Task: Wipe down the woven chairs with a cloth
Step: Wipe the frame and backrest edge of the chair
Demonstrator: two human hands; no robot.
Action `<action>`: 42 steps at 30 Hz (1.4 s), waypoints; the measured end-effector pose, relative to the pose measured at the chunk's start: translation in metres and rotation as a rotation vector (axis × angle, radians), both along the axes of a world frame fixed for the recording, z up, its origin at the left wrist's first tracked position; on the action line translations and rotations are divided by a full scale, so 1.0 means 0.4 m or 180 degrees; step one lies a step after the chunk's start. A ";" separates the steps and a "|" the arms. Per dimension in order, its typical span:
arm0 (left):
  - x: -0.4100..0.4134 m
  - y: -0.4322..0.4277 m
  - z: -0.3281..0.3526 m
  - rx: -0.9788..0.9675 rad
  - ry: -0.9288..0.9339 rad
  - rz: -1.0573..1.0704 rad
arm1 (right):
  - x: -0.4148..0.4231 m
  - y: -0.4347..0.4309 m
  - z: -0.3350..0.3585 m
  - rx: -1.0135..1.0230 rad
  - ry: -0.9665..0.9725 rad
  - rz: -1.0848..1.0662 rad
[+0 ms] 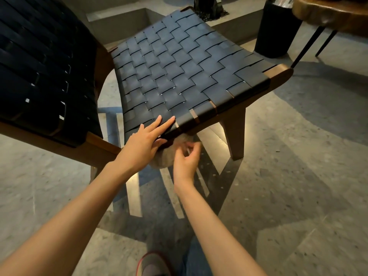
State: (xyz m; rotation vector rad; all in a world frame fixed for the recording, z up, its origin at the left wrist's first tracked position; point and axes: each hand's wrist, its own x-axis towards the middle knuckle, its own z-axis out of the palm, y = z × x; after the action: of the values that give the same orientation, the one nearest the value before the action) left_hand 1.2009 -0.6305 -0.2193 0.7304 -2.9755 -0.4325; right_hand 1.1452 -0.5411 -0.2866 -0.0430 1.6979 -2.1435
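Observation:
A chair with a black woven seat (179, 76) and a brown wooden frame fills the middle of the view, its woven backrest (39, 66) at the left. My left hand (145, 140) lies on the near side edge of the seat, fingers straight over the straps, thumb under the rail. A beige cloth (171, 154) hangs bunched just below that edge, blurred. My right hand (187, 158) is at the cloth with curled fingers and pinches it from the right.
A black cylindrical bin (276, 28) stands at the back right beside a wooden slab table (328, 12) on thin black legs. A low concrete ledge (127, 18) runs behind the chair. My shoe (153, 263) shows on the speckled floor at the bottom.

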 end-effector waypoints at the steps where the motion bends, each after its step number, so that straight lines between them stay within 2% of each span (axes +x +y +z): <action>1: 0.000 0.000 0.003 0.0014 -0.0004 0.0002 | 0.025 -0.002 -0.010 -0.0021 -0.0026 0.0195; 3: 0.001 0.000 0.007 0.0039 -0.0015 -0.0002 | 0.033 -0.003 -0.013 -0.0030 -0.0100 0.0229; 5: 0.002 -0.002 0.009 0.0057 -0.0028 -0.0027 | -0.022 0.006 0.003 -0.0060 -0.0224 -0.0165; 9: 0.004 -0.009 0.003 0.0118 -0.0054 -0.0099 | -0.177 0.047 0.062 -0.0301 -0.0048 -0.0901; 14: 0.013 -0.016 -0.001 0.0112 -0.0063 -0.0150 | -0.147 0.029 0.059 -0.0248 0.0048 -0.0868; 22: 0.052 -0.089 0.020 0.1180 0.0420 -0.0246 | 0.092 -0.037 -0.020 -0.0124 0.0004 0.0300; 28: 0.061 -0.096 0.000 0.1143 0.0504 -0.0213 | 0.161 -0.075 -0.049 -0.0229 -0.0928 0.1055; 31: 0.060 -0.097 0.003 0.1081 0.0515 -0.0222 | 0.142 -0.070 -0.032 -0.0455 -0.1113 0.0512; 33: 0.063 -0.096 0.002 0.1136 0.0493 -0.0231 | 0.105 -0.055 -0.008 -0.0143 -0.0627 -0.0023; 35: 0.063 -0.094 0.006 0.1214 0.0449 -0.0183 | 0.039 -0.036 0.014 -0.0061 -0.0410 -0.0401; 39: 0.061 -0.089 0.020 0.1356 0.0344 -0.0128 | -0.080 -0.002 0.056 -0.0125 -0.0316 -0.0671; 42: 0.061 -0.085 0.021 0.1310 0.0336 -0.0101 | -0.097 0.006 0.057 0.0042 -0.0228 -0.0588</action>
State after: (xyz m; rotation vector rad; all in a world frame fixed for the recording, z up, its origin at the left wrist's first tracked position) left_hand 1.2252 -0.6643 -0.2107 0.6597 -2.8286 -1.0703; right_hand 1.1063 -0.5388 -0.2638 0.1995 1.7344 -2.2355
